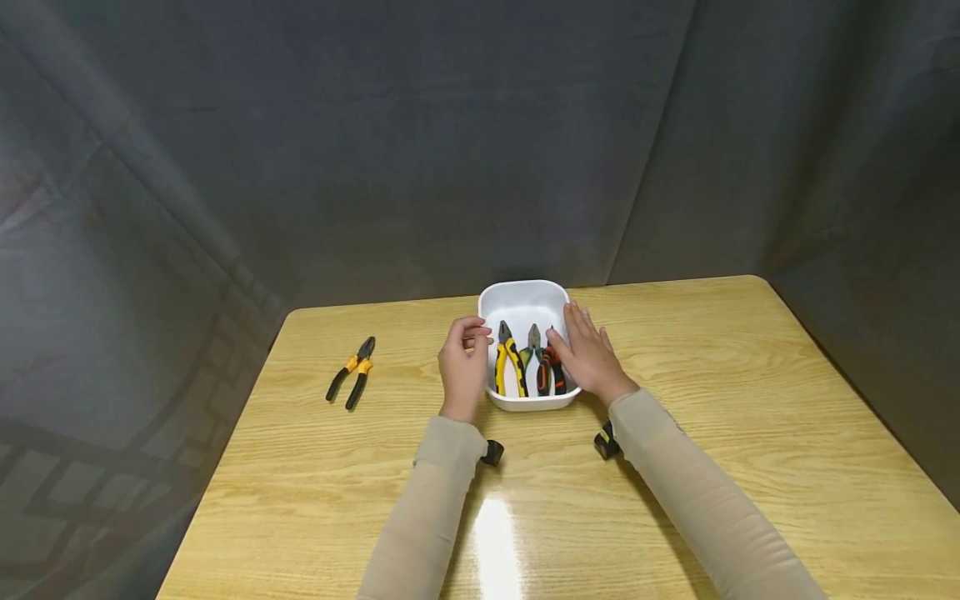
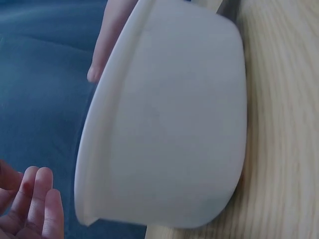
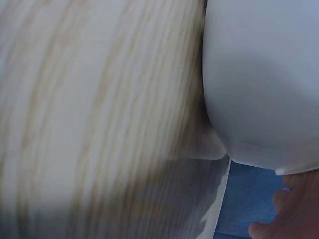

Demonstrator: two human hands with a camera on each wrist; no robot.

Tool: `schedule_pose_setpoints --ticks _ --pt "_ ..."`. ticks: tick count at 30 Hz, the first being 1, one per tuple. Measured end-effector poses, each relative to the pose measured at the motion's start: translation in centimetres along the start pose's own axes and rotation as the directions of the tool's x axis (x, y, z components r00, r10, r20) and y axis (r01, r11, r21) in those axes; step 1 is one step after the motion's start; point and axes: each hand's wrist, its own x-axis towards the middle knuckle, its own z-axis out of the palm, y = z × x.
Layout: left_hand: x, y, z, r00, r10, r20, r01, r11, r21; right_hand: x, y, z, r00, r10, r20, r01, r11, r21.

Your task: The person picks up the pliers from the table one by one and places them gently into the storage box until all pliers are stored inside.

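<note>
A white plastic basin (image 1: 524,403) holds several pliers in the head view. Among them are yellow-and-black pliers (image 1: 501,367), green-handled pliers (image 1: 533,337) and red-and-black pliers (image 1: 558,377), side by side with heads pointing away. My right hand (image 1: 592,354) rests at the basin's right rim, fingers straight, the thumb reaching over the inside. At the left rim, my left hand (image 1: 462,367) has loosely bent fingers with nothing in them. The left wrist view shows those fingers (image 2: 37,204) apart from the basin's wall (image 2: 169,114). Part of the right hand (image 3: 294,211) appears beside the rim in the right wrist view.
Another pair of pliers (image 1: 352,372), with orange-and-black handles, lies on the wooden table (image 1: 300,500) left of the basin. Dark grey cloth (image 1: 450,167) hangs behind the table and at its sides. Black wrist devices (image 1: 606,442) sit under the sleeves.
</note>
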Motion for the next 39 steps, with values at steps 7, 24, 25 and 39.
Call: schedule_pose_setpoints --ticks 7,24,25,39 --pt "0.6 -0.5 -0.9 0.999 -0.020 -0.037 0.021 1.000 0.024 -0.1 0.0 -0.1 1.000 0.003 0.003 -0.003 1.000 -0.002" --pt "1.9 -1.7 -4.5 0.989 -0.128 -0.077 0.132 0.990 0.052 -0.1 -0.4 0.0 1.000 0.011 0.015 -0.011 1.000 -0.008" --pt "2.0 -1.8 -4.7 0.989 -0.129 -0.073 0.133 0.990 0.052 -0.1 -0.4 0.0 1.000 0.010 0.017 -0.010 1.000 -0.008" --pt "2.7 -3.0 -7.6 0.990 -0.143 -0.013 0.144 0.979 0.145 -0.3 -0.3 0.0 1.000 0.014 0.008 -0.014 1.000 -0.007"
